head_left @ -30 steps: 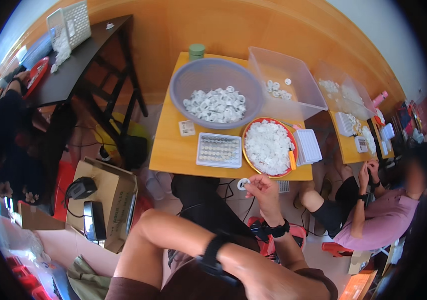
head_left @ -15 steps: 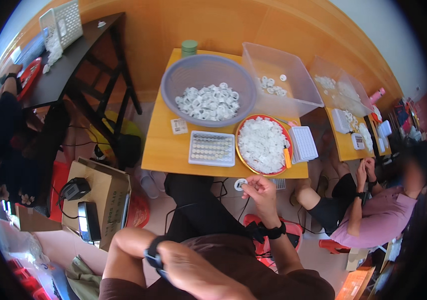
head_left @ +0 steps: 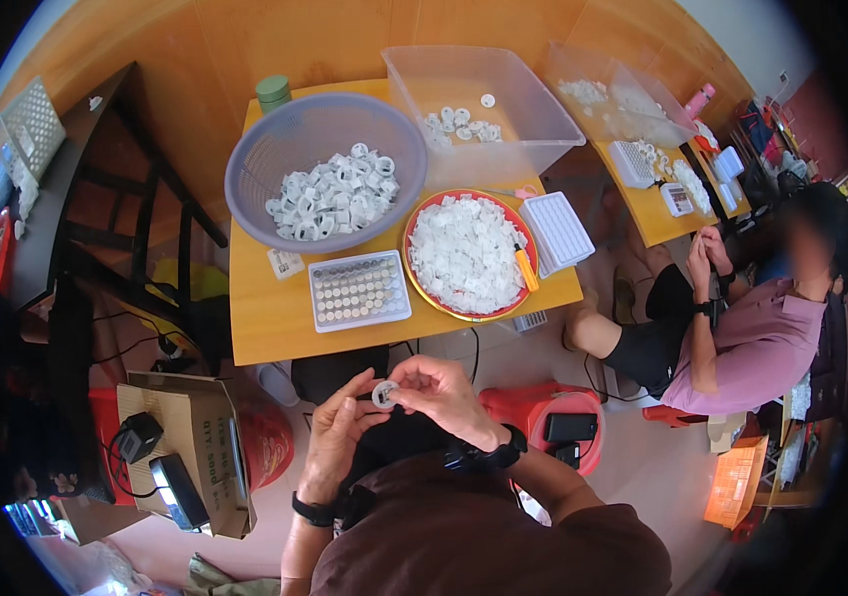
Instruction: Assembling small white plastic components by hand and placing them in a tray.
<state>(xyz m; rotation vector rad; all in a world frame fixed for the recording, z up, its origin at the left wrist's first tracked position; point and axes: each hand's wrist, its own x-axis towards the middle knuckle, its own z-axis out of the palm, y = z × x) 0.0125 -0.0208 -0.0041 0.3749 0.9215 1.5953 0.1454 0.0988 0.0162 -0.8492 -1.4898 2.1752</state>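
Over my lap, a small round white plastic part (head_left: 384,393) with a dark opening in its middle sits between my two hands. My right hand (head_left: 446,399) pinches its right side between thumb and fingers. From the left, my left hand (head_left: 337,429) has its thumb and fingertips closed at the part's other edge. Just beyond my hands, on the yellow table (head_left: 270,318), lies a clear tray (head_left: 359,291) with rows of small round silvery pieces. Beside it, a red-rimmed round tray (head_left: 414,288) is heaped with small translucent white pieces (head_left: 466,253).
A grey-purple basket (head_left: 245,189) of white parts and a clear bin (head_left: 543,119) stand farther back. An orange-handled tool (head_left: 525,268) rests on the round tray, beside stacked white trays (head_left: 556,230). A co-worker (head_left: 742,348) sits at right; a cardboard box (head_left: 201,447) stands at left.
My left hand has come up from low beside my body to meet the right at the white part. My right hand has drawn the part nearer. The view has shifted rightward.
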